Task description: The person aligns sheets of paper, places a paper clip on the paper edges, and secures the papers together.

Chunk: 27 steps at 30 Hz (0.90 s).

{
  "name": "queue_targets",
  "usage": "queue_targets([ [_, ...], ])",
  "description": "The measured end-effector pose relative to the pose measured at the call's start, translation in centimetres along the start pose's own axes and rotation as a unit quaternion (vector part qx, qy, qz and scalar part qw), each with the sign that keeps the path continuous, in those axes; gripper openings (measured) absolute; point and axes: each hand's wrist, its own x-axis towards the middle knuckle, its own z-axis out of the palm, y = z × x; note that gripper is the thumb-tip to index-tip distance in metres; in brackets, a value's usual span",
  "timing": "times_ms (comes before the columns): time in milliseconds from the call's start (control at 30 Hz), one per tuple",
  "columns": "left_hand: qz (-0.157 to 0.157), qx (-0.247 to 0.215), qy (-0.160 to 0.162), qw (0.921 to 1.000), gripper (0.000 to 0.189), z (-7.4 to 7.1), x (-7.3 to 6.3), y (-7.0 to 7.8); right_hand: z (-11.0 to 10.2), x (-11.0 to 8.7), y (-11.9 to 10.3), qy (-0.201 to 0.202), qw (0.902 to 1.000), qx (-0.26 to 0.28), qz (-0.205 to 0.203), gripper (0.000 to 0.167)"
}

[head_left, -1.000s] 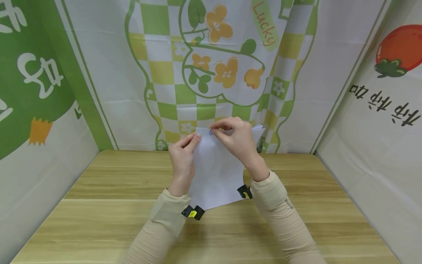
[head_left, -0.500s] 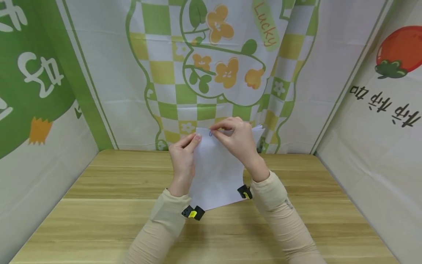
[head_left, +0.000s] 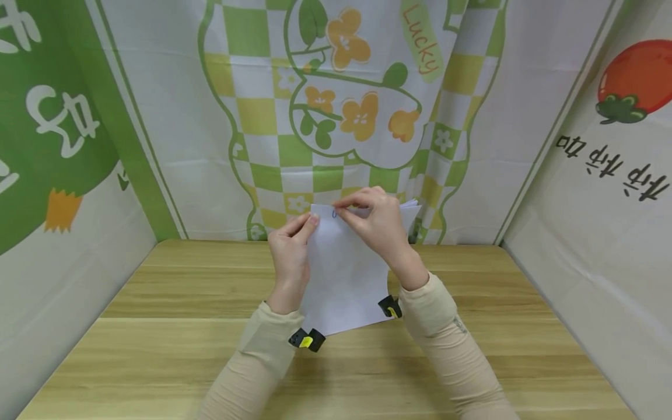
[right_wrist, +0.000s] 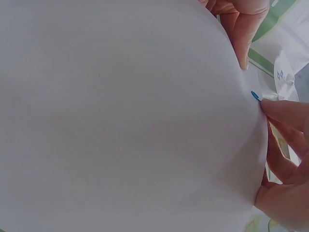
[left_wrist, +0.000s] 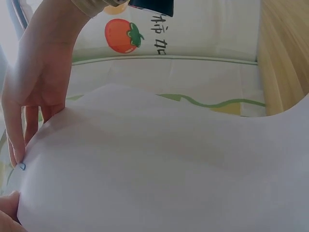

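Several white sheets of paper (head_left: 346, 268) stand raised above the table, their top edges fanned apart at the right. My left hand (head_left: 290, 248) pinches the upper left corner between thumb and fingers. Along the top edge, a small blue paper clip (head_left: 334, 213) lies against the front sheet. The thumb and forefinger of my right hand (head_left: 379, 224) pinch the clip at that edge, covering part of it. In the right wrist view, the clip's looped end (right_wrist: 255, 95) sticks out beside the right thumb. Paper hides most of the left wrist view.
A wooden table (head_left: 173, 338) lies under the hands. Behind it hangs a printed green-and-white curtain (head_left: 294, 163), with printed cloth walls on both sides. Black wrist devices (head_left: 307, 339) with yellow marks sit at both cuffs, close to the paper's lower edge.
The blue paper clip has shifted very slightly down onto the front sheet. Both hands and the paper otherwise hold almost the same place.
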Motion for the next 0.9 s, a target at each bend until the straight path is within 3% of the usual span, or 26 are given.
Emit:
queue_targets([
  [233,-0.002,-0.001,-0.009,1.0,0.012,-0.1,0.1,0.1,-0.1,0.1,0.5,-0.012,0.9997,-0.009,-0.022,0.007],
  [667,-0.005,-0.016,-0.002,0.9999,0.006,-0.2,0.1,0.3,-0.8,0.1,0.8,-0.021,0.9995,0.002,-0.024,0.008],
  [900,-0.017,-0.031,0.001,0.9994,0.019,-0.5,0.1,0.3,-1.4,-0.2,1.4,-0.021,0.9995,-0.017,-0.015,0.008],
])
